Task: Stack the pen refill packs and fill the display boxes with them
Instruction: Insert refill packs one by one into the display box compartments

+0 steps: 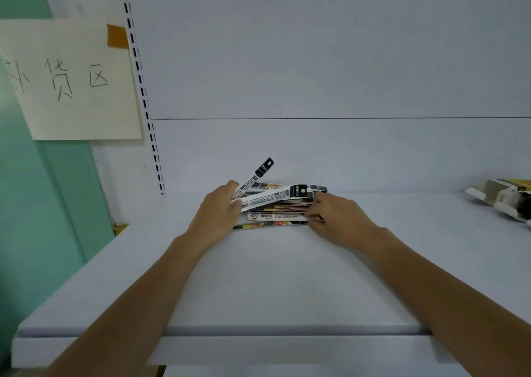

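A loose pile of pen refill packs (pixel 277 211) lay far back on the white shelf (pixel 258 276), near the back wall: long narrow sleeves, white with barcodes and black header tabs, some showing yellow and red print. The left hand (pixel 217 213) pinched two packs, one (pixel 255 178) tilted upward. The right hand (pixel 334 214) pressed curled fingers against the pile's right end. A display box (pixel 501 200) lay at far right.
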Available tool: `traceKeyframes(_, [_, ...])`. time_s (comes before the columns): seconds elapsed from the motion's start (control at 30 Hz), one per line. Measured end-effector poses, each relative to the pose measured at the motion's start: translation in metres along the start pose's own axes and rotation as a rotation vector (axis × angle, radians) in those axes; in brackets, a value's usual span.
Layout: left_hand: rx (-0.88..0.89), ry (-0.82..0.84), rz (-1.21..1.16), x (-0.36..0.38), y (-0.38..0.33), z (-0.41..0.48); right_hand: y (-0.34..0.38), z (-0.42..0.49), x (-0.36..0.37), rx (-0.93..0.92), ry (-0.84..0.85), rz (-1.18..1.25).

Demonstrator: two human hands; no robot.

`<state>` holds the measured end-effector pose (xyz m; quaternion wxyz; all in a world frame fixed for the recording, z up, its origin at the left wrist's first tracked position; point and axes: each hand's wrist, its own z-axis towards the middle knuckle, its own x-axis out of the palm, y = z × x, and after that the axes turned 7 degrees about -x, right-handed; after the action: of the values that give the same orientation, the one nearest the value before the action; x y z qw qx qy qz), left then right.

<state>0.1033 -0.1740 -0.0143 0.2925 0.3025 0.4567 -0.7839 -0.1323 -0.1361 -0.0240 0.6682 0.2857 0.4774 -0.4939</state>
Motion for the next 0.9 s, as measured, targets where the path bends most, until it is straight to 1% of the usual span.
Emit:
traceKeyframes(0.07, [-0.009, 0.034, 0.013, -0.001, -0.001, -0.001, 0.002, 0.001, 0.0, -0.005, 0.005, -0.013])
traceKeyframes(0.13, [-0.013, 0.101, 0.049, -0.001, -0.002, -0.001, 0.004, 0.001, 0.0, -0.009, 0.006, -0.025])
traceKeyframes(0.23, [-0.002, 0.185, 0.092, 0.001, -0.002, -0.003, 0.003, 0.002, -0.001, -0.022, -0.027, -0.062])
traceKeyframes(0.3, [-0.002, 0.186, 0.105, 0.004, -0.002, -0.004, 0.003, 0.003, -0.002, -0.06, -0.104, -0.091])
traceKeyframes(0.33, [-0.003, 0.166, 0.115, 0.005, -0.002, -0.004, 0.004, 0.003, -0.002, -0.092, -0.171, -0.094])
traceKeyframes(0.43, [-0.007, 0.016, 0.099, 0.005, -0.004, -0.002, 0.007, 0.006, -0.002, -0.22, -0.353, -0.141])
traceKeyframes(0.5, [-0.032, -0.052, 0.033, 0.003, -0.009, -0.002, 0.011, 0.009, 0.0, -0.308, -0.415, -0.256])
traceKeyframes(0.57, [-0.003, -0.023, 0.021, 0.003, -0.012, -0.004, 0.015, 0.011, 0.001, -0.317, -0.476, -0.366])
traceKeyframes(0.63, [0.055, 0.063, 0.047, 0.006, -0.015, -0.007, 0.018, 0.016, 0.001, -0.307, -0.575, -0.386])
traceKeyframes(0.67, [0.085, 0.103, 0.022, 0.007, -0.017, -0.008, 0.019, 0.018, -0.002, -0.313, -0.635, -0.395])
traceKeyframes(0.73, [0.095, 0.146, -0.116, 0.006, -0.02, -0.007, 0.018, 0.023, -0.011, -0.307, -0.72, -0.439])
traceKeyframes(0.77, [0.07, 0.14, -0.216, 0.004, -0.022, -0.006, 0.014, 0.026, -0.017, -0.265, -0.752, -0.434])
traceKeyframes(0.8, [0.034, 0.118, -0.318, 0.002, -0.024, -0.005, 0.011, 0.029, -0.025, -0.187, -0.775, -0.37])
traceKeyframes(0.83, [-0.007, 0.09, -0.415, 0.0, -0.025, -0.003, 0.01, 0.031, -0.035, -0.097, -0.775, -0.214])
traceKeyframes(0.87, [-0.045, 0.068, -0.498, -0.001, -0.028, -0.002, 0.011, 0.032, -0.049, -0.011, -0.746, 0.046])
traceKeyframes(0.9, [-0.078, 0.065, -0.565, -0.002, -0.03, -0.001, 0.016, 0.032, -0.062, 0.066, -0.685, 0.376])
